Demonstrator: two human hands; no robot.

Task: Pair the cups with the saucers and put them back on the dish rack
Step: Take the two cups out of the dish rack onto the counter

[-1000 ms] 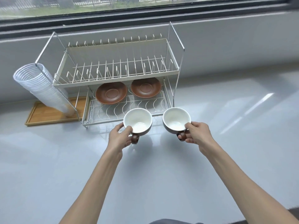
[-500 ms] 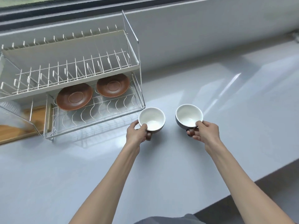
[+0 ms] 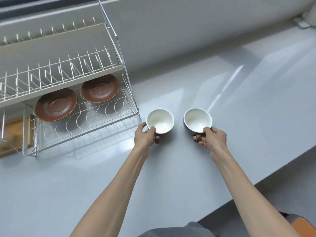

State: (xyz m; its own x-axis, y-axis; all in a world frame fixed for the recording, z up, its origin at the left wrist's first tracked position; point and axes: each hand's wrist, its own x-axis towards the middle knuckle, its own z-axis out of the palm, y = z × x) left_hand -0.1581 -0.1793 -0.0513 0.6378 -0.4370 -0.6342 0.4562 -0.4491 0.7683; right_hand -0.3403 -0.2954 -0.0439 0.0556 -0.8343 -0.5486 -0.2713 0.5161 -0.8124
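Note:
Two cups, white inside and dark outside with brown handles, are upright just right of the dish rack. My left hand grips the left cup by its rim and handle. My right hand holds the right cup the same way. Whether the cups rest on the counter or hover just above it I cannot tell. Two brown saucers, the left saucer and the right saucer, lie flat on the rack's lower wire shelf. The upper shelf holds nothing.
The grey counter runs right to a wall and ends at a front edge at lower right. A wooden tray lies behind the rack's left end. A small object sits in the far right corner.
Both cups, held in my hands, have shifted right, from in front of the rack to beside its right end. The view has swung right and down; the clear cup stack has left the frame.

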